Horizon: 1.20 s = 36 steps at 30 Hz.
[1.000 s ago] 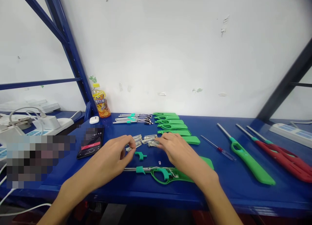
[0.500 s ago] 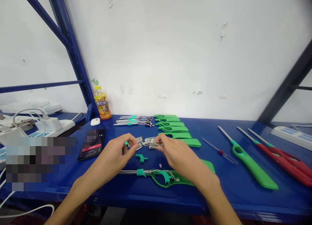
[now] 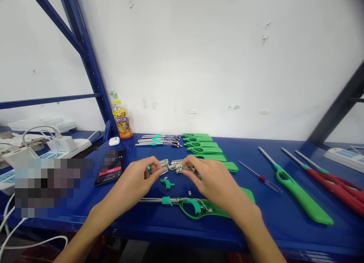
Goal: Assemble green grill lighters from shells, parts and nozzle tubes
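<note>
My left hand [image 3: 143, 174] is closed in a pinch at the left end of a cluster of small clear-and-metal lighter parts [image 3: 165, 165]; what its fingertips grip is partly hidden. From the right, my right hand [image 3: 203, 171] pinches a small clear-and-metal lighter part [image 3: 179, 167] in the same cluster. A loose teal trigger [image 3: 167, 184] lies just below, between the hands. Nearer me is an opened gas lighter [image 3: 184, 208], its metal tube, teal trigger and wires showing in a green half shell; my right forearm covers part of it. A tiny white piece [image 3: 190, 193] lies above it.
Behind the hands lie several metal lighter tubes with wires [image 3: 157, 140] and several green shells [image 3: 203, 145]. A screwdriver [image 3: 263, 178], a green lighter [image 3: 303, 194] and red lighters [image 3: 332, 183] lie right. Left are a phone [image 3: 109, 168], drink bottle [image 3: 122, 120] and power strips [image 3: 51, 156].
The view has shifted slightly, so everything sits a little further right. Both hands keep their pinches at the cluster. A small pale piece now shows by the loose teal trigger.
</note>
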Motion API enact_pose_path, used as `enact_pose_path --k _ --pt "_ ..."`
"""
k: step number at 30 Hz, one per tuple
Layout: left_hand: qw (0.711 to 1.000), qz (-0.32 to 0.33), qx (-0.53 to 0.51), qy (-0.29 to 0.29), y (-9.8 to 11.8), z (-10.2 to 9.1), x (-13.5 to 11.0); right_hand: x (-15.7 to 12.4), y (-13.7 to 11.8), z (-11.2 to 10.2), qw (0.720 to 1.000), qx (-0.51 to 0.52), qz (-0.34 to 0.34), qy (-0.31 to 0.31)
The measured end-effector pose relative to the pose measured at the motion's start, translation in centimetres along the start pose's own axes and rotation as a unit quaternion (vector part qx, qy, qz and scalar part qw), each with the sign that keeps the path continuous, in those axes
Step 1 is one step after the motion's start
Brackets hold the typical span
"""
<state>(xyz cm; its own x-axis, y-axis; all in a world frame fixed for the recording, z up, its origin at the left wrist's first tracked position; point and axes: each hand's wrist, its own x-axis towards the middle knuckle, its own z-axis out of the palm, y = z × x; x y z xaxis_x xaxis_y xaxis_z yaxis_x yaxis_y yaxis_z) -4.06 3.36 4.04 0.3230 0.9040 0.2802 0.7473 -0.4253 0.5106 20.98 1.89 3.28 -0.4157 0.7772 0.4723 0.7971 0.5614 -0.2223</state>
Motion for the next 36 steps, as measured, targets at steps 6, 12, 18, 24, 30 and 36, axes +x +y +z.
enact_pose_path --k 6,12,18,24,30,36 --pt "0.999 0.017 0.047 -0.005 -1.1 0.2 0.3 0.0 0.4 0.1 0.999 -0.020 0.015 0.021" --pt "0.994 0.061 0.074 -0.049 -1.9 1.5 0.4 0.0 0.2 0.1 1.000 -0.021 0.003 0.008" --pt "0.991 0.064 0.096 -0.060 -2.4 2.4 0.7 0.0 0.2 0.2 1.000 -0.028 -0.002 -0.002" --pt "0.990 0.063 0.100 -0.076 -2.4 2.4 1.0 0.0 0.0 0.0 0.999 -0.033 -0.005 -0.016" --pt "0.988 0.058 0.110 -0.086 -2.2 2.1 0.9 0.1 0.1 0.1 0.999 -0.043 -0.004 -0.025" --pt "0.982 0.060 0.143 -0.104 -2.4 1.7 0.7 0.0 0.1 0.3 0.998 -0.054 -0.002 -0.032"
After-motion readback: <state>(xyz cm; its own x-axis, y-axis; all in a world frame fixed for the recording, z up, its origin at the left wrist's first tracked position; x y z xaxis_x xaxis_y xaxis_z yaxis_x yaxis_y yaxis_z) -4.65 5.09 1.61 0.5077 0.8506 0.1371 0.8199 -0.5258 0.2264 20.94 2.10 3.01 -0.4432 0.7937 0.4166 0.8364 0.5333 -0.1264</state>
